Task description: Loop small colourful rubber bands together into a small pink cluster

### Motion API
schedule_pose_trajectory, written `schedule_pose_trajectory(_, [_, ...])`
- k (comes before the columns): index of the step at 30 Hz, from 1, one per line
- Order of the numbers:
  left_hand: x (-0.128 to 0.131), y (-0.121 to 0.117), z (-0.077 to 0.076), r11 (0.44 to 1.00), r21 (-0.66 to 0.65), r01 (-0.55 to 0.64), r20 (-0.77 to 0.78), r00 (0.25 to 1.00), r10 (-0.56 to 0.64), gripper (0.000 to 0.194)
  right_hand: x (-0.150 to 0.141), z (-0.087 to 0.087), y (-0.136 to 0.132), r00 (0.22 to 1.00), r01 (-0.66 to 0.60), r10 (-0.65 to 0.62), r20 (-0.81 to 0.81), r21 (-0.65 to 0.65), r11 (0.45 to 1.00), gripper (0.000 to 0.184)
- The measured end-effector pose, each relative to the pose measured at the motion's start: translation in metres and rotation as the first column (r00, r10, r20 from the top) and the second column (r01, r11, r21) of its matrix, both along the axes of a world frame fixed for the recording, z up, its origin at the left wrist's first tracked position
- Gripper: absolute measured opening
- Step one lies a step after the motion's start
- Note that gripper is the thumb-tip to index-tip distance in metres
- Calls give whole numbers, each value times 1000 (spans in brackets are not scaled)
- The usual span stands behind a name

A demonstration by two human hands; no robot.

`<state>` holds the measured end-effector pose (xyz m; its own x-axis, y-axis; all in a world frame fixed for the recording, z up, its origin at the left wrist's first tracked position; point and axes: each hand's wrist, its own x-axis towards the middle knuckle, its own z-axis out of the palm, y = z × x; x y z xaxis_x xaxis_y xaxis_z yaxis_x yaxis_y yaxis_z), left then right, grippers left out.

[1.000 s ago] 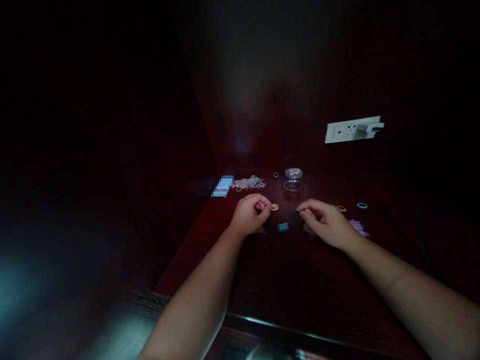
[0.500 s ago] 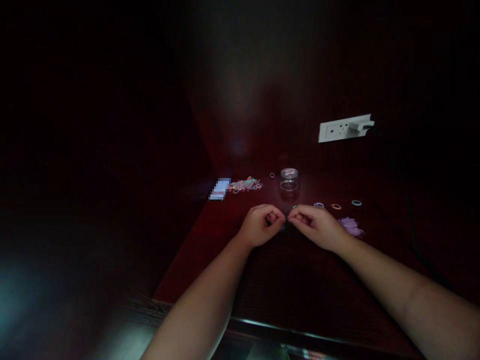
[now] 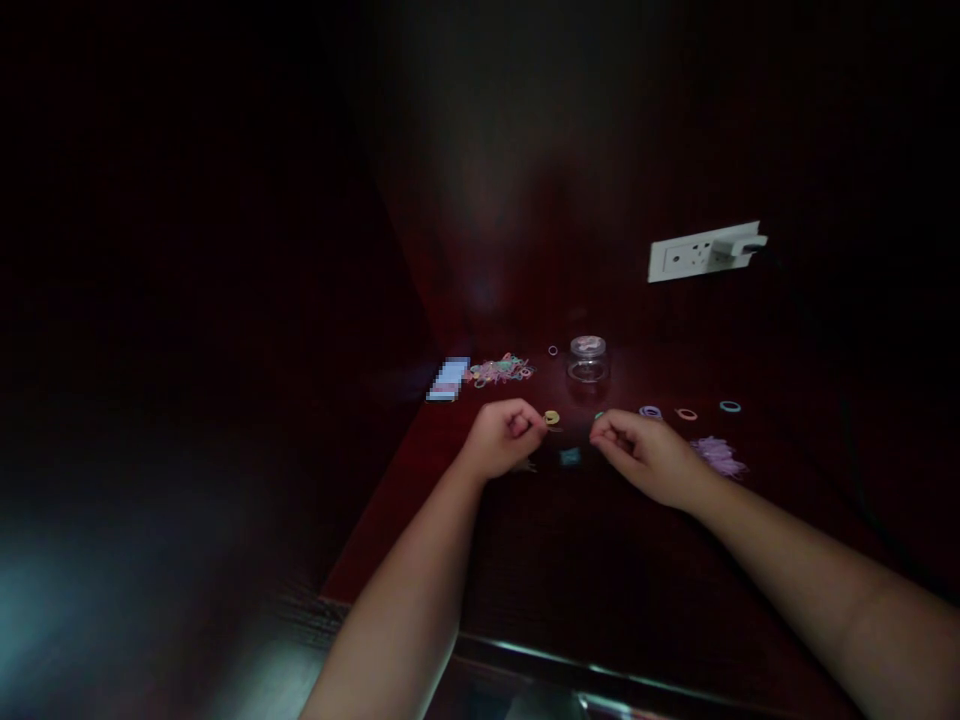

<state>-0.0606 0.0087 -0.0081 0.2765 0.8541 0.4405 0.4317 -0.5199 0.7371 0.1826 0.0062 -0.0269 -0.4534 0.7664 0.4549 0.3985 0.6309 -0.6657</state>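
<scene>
My left hand (image 3: 504,438) is closed in a pinch above the table. A thin yellowish elastic band (image 3: 556,430) shows at its fingertips, just in front of a yellow hair tie (image 3: 552,417) on the table. Apart from it, my right hand (image 3: 637,452) is also pinched closed; anything between its fingertips is too small or hidden to make out. A green hair tie (image 3: 598,415) is partly covered by the right fingers. Between the hands lies a small teal pile of bands (image 3: 570,457). Purple bands (image 3: 718,457) are heaped beside my right wrist.
Behind the hands stands a clear lidded jar (image 3: 588,362). Mixed coloured bands (image 3: 504,370) lie next to a phone (image 3: 448,379) at the left. Lilac (image 3: 651,411), orange (image 3: 686,414) and teal (image 3: 730,406) ties sit to the right. A wall socket (image 3: 705,252) holds a plug.
My hands were nearly touching at the fingertips; now they are apart, the left having drawn back leftward. The yellow tie and teal pile between them have come into view. The camera view shifted slightly.
</scene>
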Motion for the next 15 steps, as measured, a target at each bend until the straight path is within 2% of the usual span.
schedule_pose_trajectory(2, [-20,4,1,995,-85,-55,25,998,57,19,3,-2,3,1000,6,-6,-24,-17,1000,14])
schedule_pose_trajectory(4, [-39,7,-1,973,-230,-17,-39,999,8,20,5,-3,5,999,4,-5,-35,-32,999,16])
schedule_pose_trajectory(7, [-56,11,-8,912,-411,20,-57,997,-48,19,8,-5,6,1000,-15,14,-24,-42,999,16])
schedule_pose_trajectory(10, [-58,14,-14,883,-467,38,-55,996,-72,19,8,-5,6,999,-34,34,-10,-30,999,14])
schedule_pose_trajectory(15, [-56,17,-16,879,-472,61,-104,987,-125,19,8,-3,4,1000,-28,28,-4,-26,999,14])
